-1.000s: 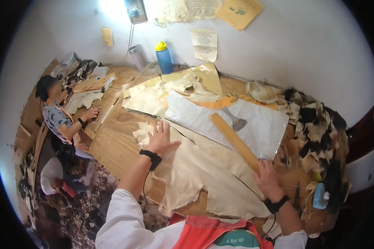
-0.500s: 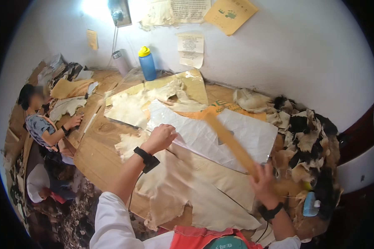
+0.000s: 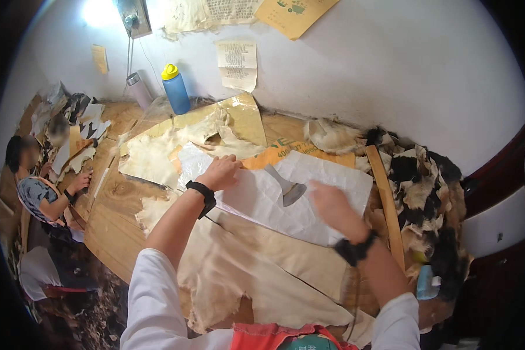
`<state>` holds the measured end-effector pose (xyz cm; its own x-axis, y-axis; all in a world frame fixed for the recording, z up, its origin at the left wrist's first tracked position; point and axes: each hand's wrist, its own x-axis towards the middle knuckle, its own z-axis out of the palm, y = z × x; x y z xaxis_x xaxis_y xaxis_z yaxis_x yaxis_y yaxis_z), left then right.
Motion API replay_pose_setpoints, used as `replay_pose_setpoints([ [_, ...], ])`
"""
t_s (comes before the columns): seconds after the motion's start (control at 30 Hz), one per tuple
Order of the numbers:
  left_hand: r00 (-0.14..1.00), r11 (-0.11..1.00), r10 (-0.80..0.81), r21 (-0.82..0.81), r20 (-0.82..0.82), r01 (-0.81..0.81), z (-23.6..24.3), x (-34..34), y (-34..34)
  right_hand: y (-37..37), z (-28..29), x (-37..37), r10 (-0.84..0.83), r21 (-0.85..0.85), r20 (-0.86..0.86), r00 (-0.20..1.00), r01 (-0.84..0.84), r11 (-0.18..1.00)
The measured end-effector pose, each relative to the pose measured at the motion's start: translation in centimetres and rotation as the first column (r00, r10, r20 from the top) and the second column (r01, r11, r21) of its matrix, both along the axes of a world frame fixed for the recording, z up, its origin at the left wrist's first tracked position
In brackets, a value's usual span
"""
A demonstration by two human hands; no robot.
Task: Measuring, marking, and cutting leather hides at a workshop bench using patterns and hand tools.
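Note:
A crinkled white sheet (image 3: pixel 315 224) lies over pale cream hides (image 3: pixel 239 251) on the wooden table. Bent fingers of my left hand (image 3: pixel 220 173) rest closed at the sheet's left part; the thumb is hidden. On the sheet lies a grey metal fan-shaped blade (image 3: pixel 290 191), narrow at its upper end. Just right of that blade is my right hand (image 3: pixel 336 208), smeared by motion, so its fingers cannot be made out. A flat wooden strip (image 3: pixel 387 204) lies to the right, beside the black-and-white fur scraps, with no hand on it.
Fur scraps (image 3: pixel 417 192) heap along the right side. A light-blue bottle (image 3: pixel 427 283) sits at the lower right. Toward the wall stand a blue bottle with a yellow lid (image 3: pixel 176 93) and a pink flask (image 3: pixel 139 92). Another person (image 3: pixel 38 186) works at the left.
My right hand has let go of the wooden strip, which now lies at the right, and has moved up-left toward the blade. My left hand stays at the sheet; the view has shifted.

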<state>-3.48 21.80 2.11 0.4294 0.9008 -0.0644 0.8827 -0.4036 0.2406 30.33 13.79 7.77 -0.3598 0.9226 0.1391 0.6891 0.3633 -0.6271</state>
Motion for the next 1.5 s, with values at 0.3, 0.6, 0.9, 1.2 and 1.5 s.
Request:
replay_pose_setpoints([
  [0.3, 1.000, 0.990, -0.028, 0.142, -0.002, 0.028, -1.8, -0.3, -0.3, 6.1, -10.5, -11.7, -0.122, 0.199, 0.458, 0.881, 0.032, 0.979],
  [0.6, 0.993, 0.941, -0.012, 0.334, -0.114, 0.050, 4.7, -0.2, -11.3, -2.3, 8.4, -5.0, -0.205, 0.529, 0.167, 0.964, 0.088, 0.844],
  [0.9, 0.986, 0.979, 0.160, -0.132, 0.045, -0.153, 4.8, -6.2, -21.7, -12.3, 4.3, 12.5, -0.485, 0.305, 0.051, 0.873, 0.449, 0.840],
  [1.2, 0.918, 0.933, 0.340, -0.054, -0.203, -0.357, 1.6, -9.4, -22.4, -23.8, -0.7, 1.4, 0.111, -0.091, 0.184, 0.977, -0.095, 0.991],
  [1.5, 0.935, 0.937, 0.346, -0.013, -0.080, -0.348, -0.1, -12.2, -22.2, -26.7, -3.5, -0.4, -0.068, -0.128, 0.211, 0.975, 0.096, 0.987],
])
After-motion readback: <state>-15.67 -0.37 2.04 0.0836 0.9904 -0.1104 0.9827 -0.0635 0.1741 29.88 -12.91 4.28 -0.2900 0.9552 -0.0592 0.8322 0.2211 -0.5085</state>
